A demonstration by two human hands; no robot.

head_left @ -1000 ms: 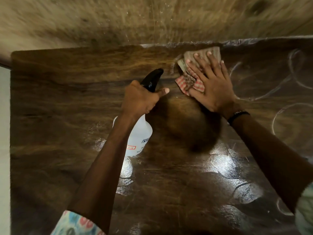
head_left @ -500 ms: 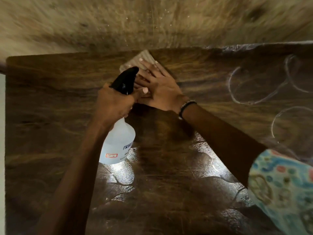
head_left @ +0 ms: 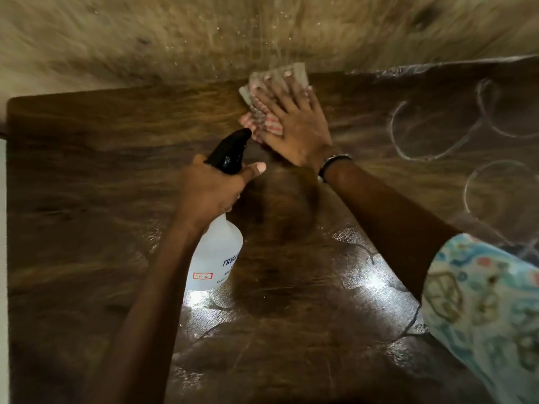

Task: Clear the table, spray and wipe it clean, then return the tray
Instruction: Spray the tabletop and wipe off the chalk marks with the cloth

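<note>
Nearest to us, a patterned sleeve (head_left: 481, 310) is covering our right upper arm at the lower right edge, and wet patches (head_left: 364, 275) are glistening on the dark wooden table (head_left: 73, 228) between our two forearms.

Further in, our left hand (head_left: 210, 191) is gripping the neck of the spray bottle (head_left: 215, 258), with the fingers curled around it just under the black trigger head (head_left: 230, 151) and the thumb lying forward along its side. The bottle's translucent white body is hanging below the hand, tilted, with a small label showing; we cannot tell whether its base is touching the table.

Beyond that, a dark beaded bracelet (head_left: 332, 163) is circling our right wrist. Our right hand (head_left: 294, 123) is lying flat, fingers straight and spread, and is pressing the cloth (head_left: 271, 112) against the table at its far edge. The cloth is showing red-and-white checks at its near side and a beige face under the fingertips.

To the right, pale ring-shaped marks (head_left: 437, 126) are showing on the tabletop. Farthest away, a blurred brown wall (head_left: 204, 33) is rising behind the table.
</note>
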